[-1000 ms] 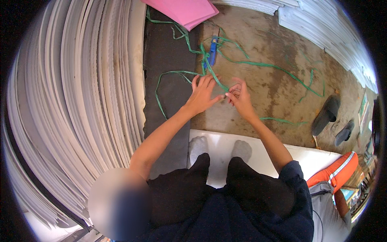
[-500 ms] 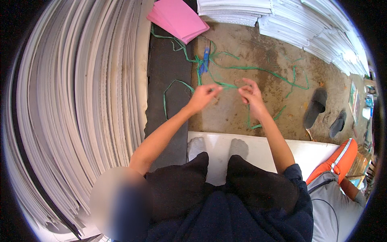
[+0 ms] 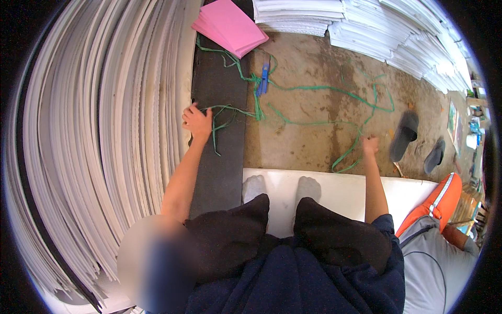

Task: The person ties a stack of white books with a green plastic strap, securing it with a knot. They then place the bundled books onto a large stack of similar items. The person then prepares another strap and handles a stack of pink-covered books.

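My left hand (image 3: 197,124) is over the edge of the dark mat beside the tall paper stack. Its fingers are curled, and a strand of green string (image 3: 238,110) runs up to them. Well off to the right, my right hand (image 3: 370,145) is closed on another strand of green string (image 3: 324,123), with a loop hanging below it. The strands meet in a knotted cluster at the mat's right edge. Beside that cluster lies a blue cutter-like tool (image 3: 264,81), apart from both hands.
A tall stack of white sheets (image 3: 120,120) fills the left side. Pink sheets (image 3: 230,26) lie at the far end of the dark mat (image 3: 219,178). White stacks (image 3: 366,36) stand at the back. Dark slippers (image 3: 405,136) rest on the floor, right. Another person (image 3: 429,251) is at the lower right.
My hands were close together in the middle over the string. Now they are wide apart, the left over by the paper stack and the right farther right, drawing strands outward.
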Action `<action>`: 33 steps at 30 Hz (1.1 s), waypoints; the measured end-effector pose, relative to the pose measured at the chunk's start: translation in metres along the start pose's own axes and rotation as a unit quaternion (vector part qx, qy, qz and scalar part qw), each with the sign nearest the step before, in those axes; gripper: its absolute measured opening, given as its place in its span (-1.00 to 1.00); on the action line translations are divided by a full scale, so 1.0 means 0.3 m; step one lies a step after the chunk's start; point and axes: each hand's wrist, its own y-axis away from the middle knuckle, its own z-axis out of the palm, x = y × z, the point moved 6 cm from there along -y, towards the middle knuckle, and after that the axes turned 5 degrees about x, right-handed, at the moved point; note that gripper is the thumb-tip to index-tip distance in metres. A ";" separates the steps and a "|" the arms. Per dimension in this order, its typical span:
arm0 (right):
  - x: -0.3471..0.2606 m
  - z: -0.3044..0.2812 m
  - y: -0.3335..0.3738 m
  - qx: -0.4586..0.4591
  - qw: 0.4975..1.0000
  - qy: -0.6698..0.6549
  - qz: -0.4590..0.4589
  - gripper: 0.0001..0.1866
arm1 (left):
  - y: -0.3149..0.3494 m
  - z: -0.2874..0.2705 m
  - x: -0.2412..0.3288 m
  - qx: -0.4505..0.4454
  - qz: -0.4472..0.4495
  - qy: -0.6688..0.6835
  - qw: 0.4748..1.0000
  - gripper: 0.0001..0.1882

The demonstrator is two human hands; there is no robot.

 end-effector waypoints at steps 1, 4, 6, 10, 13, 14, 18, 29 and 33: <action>-0.137 -0.023 0.085 0.030 0.996 0.055 -0.058 -0.45 | 0.020 -0.060 0.044 0.068 0.014 -0.037 0.997 -0.66; -0.359 -0.036 0.201 0.051 0.964 0.032 -0.259 -0.44 | 0.042 -0.089 0.291 -0.032 0.191 0.122 0.974 -0.51; -0.502 0.008 0.313 -0.089 0.941 -0.099 -0.311 -0.48 | 0.120 -0.058 0.426 -0.135 0.325 0.168 0.921 -0.49; -0.631 0.123 0.486 -0.252 0.875 -0.127 -0.394 -0.43 | 0.297 0.025 0.546 -0.187 0.503 0.099 0.838 -0.47; -0.656 0.155 0.561 -0.279 0.846 -0.043 -0.453 -0.46 | 0.337 0.102 0.510 -0.245 0.519 -0.039 0.818 -0.50; -0.666 0.150 0.569 -0.279 0.839 -0.030 -0.467 -0.46 | 0.339 0.110 0.502 -0.236 0.527 -0.025 0.816 -0.55; -0.674 0.179 0.593 -0.255 0.803 0.036 -0.537 -0.47 | 0.331 0.152 0.449 -0.318 0.434 0.074 0.840 -0.74; -0.684 0.078 0.435 -0.392 0.848 -0.198 -0.298 -0.62 | 0.044 0.105 0.262 -0.181 -0.115 0.324 0.921 -0.50; -0.620 0.015 0.400 -0.540 0.797 -0.229 -0.146 -0.62 | -0.024 0.084 0.213 -0.154 -0.132 0.309 0.929 -0.54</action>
